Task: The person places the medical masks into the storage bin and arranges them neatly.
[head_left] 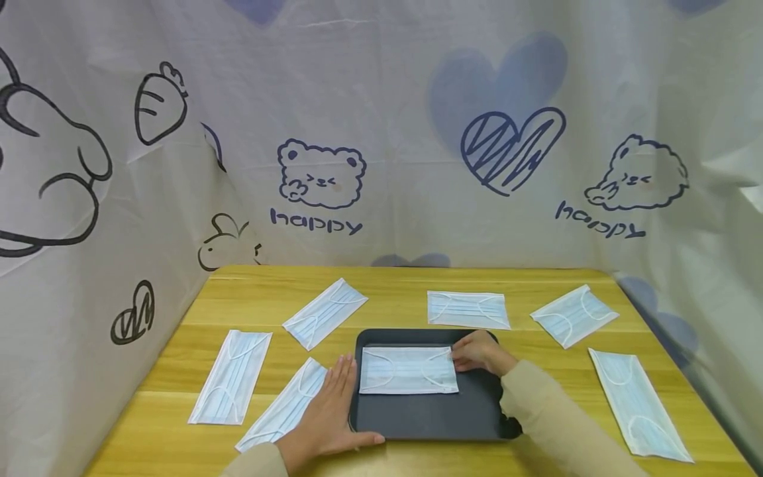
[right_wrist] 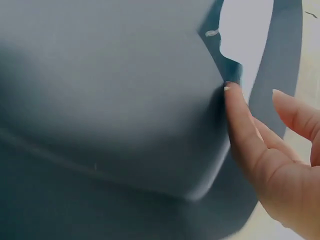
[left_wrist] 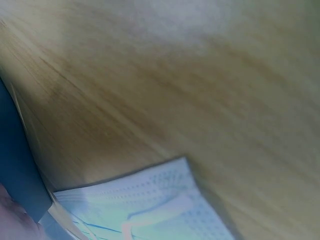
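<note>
A light-blue face mask with white ear loops lies flat in the upper left of a dark tray. My right hand reaches over the tray to the mask's right end. In the right wrist view, the fingertips of that hand touch down at the dark tray surface, thumb held apart from them. My left hand rests along the tray's left side, fingers straight and thumb out near the front rim. Partly beneath that hand is another face mask.
More face masks lie around the tray on the wooden table: left, back left, back, back right and right. A printed curtain hangs behind and at both sides.
</note>
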The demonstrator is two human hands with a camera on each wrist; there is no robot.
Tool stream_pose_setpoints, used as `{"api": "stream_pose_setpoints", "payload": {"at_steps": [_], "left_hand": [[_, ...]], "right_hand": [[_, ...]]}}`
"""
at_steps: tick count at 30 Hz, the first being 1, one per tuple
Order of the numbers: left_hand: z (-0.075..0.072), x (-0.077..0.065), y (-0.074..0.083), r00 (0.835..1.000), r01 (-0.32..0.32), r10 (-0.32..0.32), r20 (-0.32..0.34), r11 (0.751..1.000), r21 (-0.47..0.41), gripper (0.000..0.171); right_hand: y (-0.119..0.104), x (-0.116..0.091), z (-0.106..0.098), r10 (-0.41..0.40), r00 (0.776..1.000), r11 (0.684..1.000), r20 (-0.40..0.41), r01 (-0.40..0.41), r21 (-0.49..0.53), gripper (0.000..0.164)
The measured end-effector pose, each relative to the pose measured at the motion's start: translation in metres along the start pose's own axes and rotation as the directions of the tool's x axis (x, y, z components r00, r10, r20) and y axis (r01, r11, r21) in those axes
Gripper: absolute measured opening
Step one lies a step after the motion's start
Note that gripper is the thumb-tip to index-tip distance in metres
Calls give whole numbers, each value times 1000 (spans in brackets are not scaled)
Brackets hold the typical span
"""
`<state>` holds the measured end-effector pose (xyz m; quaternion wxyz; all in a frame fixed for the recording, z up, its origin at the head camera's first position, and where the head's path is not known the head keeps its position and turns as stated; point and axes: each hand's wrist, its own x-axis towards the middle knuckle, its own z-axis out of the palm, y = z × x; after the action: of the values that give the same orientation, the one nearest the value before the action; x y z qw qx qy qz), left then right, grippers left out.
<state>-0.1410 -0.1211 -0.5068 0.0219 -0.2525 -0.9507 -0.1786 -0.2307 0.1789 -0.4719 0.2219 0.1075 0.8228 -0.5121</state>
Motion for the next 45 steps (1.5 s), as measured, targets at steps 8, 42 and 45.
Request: {"api": "stream_pose_setpoints", "payload": {"at_steps": [8,42,45], "left_hand": [[1,1,0,1000,11,-11,2,1000,5,126],[3,-2,1,999,0,0,-45,1000,4,126],[3,-2,2,999,-2,2,-44,1000,-1,126]], "right_hand": [[-3,-14,-15,-95,995,995,20,96,-36,26],[16,-79,-70,-163,904,898,-396,302,319,42],[46,-56,-80,-170,898,863,-407,335,379,45]]}}
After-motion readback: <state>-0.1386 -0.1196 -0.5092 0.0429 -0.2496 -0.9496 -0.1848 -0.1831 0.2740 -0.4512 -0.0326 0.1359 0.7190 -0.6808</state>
